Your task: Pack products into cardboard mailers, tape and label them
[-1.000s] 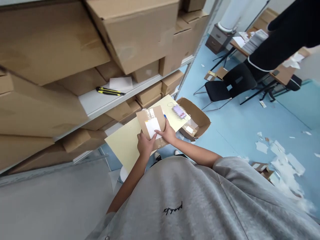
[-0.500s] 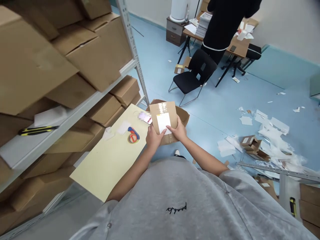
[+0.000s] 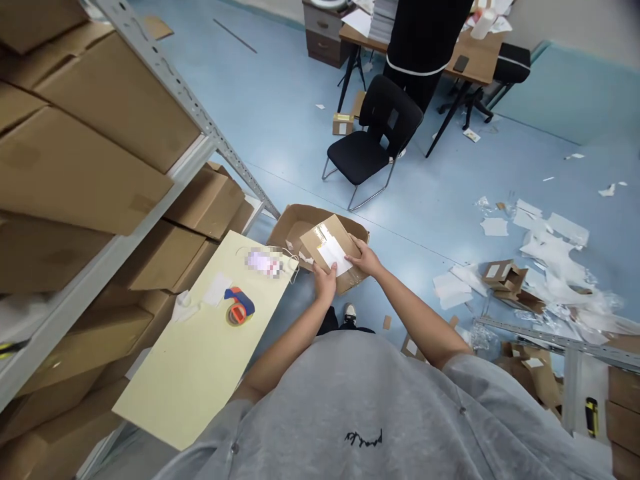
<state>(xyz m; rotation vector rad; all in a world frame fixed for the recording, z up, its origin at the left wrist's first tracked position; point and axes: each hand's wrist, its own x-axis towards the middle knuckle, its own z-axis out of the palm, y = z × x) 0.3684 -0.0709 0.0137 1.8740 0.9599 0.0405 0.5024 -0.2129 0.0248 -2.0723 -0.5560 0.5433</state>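
I hold a small flat cardboard parcel (image 3: 325, 237) with a white label (image 3: 335, 255) between both hands, over an open cardboard box (image 3: 290, 223) on the blue floor. My left hand (image 3: 325, 283) grips its near edge, thumb on the label. My right hand (image 3: 366, 257) grips its right edge. To the left lies a pale yellow board (image 3: 200, 353) bearing a tape dispenser (image 3: 239, 307), a small white slip (image 3: 217, 289) and a blurred tag (image 3: 263, 262).
Metal shelving (image 3: 165, 73) with stacked cardboard boxes fills the left. A black chair (image 3: 373, 133) stands ahead, and a person in black (image 3: 425, 33) stands at a wooden desk (image 3: 470, 60). Torn paper and cardboard scraps (image 3: 545, 253) litter the floor on the right.
My view has swung right and down, away from the shelves. Both hands have carried the parcel off the yellow board to above the open box on the floor.
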